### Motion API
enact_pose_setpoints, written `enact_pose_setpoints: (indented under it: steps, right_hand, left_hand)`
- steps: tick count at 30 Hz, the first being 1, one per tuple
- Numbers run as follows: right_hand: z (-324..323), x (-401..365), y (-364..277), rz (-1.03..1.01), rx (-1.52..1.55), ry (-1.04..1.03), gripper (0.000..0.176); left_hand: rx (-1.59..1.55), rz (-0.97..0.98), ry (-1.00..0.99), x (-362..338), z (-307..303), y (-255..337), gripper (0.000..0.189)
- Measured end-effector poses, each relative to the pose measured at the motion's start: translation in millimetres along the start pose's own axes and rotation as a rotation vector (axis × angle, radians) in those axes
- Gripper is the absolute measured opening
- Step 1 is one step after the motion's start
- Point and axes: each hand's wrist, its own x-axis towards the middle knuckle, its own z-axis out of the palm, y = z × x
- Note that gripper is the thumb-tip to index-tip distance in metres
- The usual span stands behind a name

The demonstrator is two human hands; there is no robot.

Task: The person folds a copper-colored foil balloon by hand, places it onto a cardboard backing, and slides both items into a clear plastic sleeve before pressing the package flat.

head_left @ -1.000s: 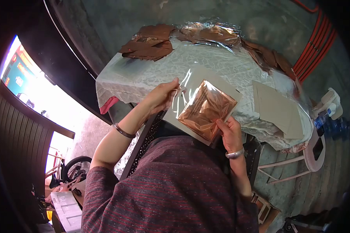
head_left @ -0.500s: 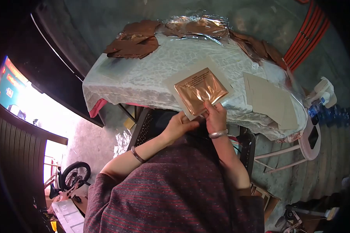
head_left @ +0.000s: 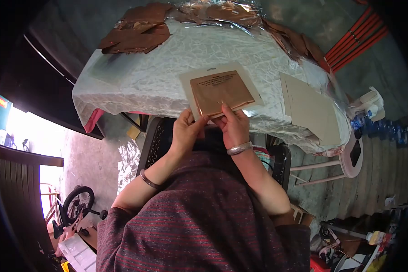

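Both my hands hold a flat packet [head_left: 222, 93] over the near edge of the cloth-covered table. Its brown, shiny middle carries small dark print, and a pale border with a slot near the top surrounds it. My left hand [head_left: 186, 131] pinches the packet's lower left corner, thumb on top. Along the lower edge, my right hand [head_left: 235, 129] grips it with the thumb on the front face. The fingers beneath the packet are partly hidden.
A wrinkled whitish cloth [head_left: 158, 86] covers the table. Brown folded sheets [head_left: 138, 34] and clear wrap lie along its far side; grey-beige card sheets [head_left: 310, 109] lie at right. A white stool [head_left: 351, 158] and plastic bottles [head_left: 387, 131] stand beyond.
My left hand has moved up onto the packet's lower left corner. The right hand's grip has shifted down to the lower edge, and the shiny glare on the packet has faded. The view has shifted.
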Motion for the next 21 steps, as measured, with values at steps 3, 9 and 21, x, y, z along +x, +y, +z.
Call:
enact_pose_setpoints:
  steps: [3,9,21]
  right_hand:
    - [3,-4,5,-0.003,0.015,0.009,0.025]
    - [13,-9,20,-0.032,0.111,0.044,0.024]
    - [11,-13,26,-0.007,0.196,0.067,0.023]
  left_hand:
    - [-0.049,-0.01,-0.062,-1,-5,7,0.023]
    - [-0.157,-0.116,-0.027,-5,-14,8,0.022]
    - [-0.037,0.111,-0.025,-3,-12,-7,0.028]
